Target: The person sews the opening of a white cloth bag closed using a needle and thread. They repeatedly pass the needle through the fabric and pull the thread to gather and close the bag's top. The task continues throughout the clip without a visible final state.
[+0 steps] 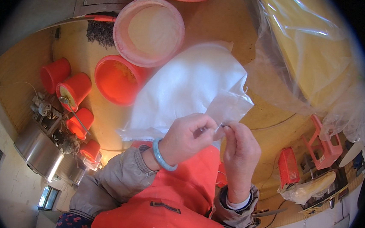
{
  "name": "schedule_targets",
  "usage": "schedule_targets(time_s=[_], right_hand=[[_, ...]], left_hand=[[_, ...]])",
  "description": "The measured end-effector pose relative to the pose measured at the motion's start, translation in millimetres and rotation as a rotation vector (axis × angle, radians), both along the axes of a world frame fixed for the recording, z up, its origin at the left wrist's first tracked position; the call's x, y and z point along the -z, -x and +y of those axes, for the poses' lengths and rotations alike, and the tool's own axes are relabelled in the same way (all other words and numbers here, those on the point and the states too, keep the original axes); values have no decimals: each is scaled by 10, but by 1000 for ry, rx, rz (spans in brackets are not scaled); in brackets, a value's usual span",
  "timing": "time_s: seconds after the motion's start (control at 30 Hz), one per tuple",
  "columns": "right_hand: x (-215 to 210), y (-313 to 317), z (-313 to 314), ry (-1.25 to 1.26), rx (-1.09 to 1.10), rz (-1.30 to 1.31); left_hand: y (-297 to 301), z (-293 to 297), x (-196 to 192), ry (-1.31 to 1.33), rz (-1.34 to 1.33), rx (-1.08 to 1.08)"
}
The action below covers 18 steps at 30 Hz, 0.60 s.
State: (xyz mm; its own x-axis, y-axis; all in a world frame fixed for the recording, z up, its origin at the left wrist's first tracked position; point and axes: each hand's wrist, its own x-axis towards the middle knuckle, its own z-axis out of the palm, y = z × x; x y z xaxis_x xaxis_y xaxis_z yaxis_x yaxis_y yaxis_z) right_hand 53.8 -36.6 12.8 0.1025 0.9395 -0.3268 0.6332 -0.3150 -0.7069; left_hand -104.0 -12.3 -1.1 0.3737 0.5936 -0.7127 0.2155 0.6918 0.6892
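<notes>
A large white sack point(185, 80) stands in front of me, its near edge close to my red apron point(181, 178). A translucent plastic flap point(231, 107) sticks up at the sack's right corner. My left hand point(185, 137), with a pale blue bangle at the wrist, is closed in a pinch at the base of this flap. Just to its right, my right hand point(241, 146) pinches the same spot, thumb against forefinger. The fingertips of both hands nearly meet there. Whatever thin piece lies between them is too small to make out.
Beyond the sack stand a pinkish tub of pale powder point(154, 32) and a red bucket point(116, 81). More red buckets point(75, 88) and a steel machine point(40, 150) line the left. Plastic sheeting point(307, 51) drapes a yellow surface at right, near a pink stool point(323, 146) and red basket point(289, 167).
</notes>
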Motion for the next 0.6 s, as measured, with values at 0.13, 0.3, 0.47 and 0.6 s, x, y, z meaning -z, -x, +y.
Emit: schedule_targets(time_s=[0.13, 0.3, 0.47, 0.6], right_hand=[[24, 15, -10, 18, -11, -24], [121, 68, -63, 67, 130, 99], [196, 126, -133, 124, 255, 223], [279, 145, -185, 405, 706, 821]], left_hand=[[-5, 0, 0, -47, 17, 28], [-8, -7, 13, -108, 1, 22], [-32, -17, 21, -250, 58, 61], [-49, -19, 21, -361, 104, 59]])
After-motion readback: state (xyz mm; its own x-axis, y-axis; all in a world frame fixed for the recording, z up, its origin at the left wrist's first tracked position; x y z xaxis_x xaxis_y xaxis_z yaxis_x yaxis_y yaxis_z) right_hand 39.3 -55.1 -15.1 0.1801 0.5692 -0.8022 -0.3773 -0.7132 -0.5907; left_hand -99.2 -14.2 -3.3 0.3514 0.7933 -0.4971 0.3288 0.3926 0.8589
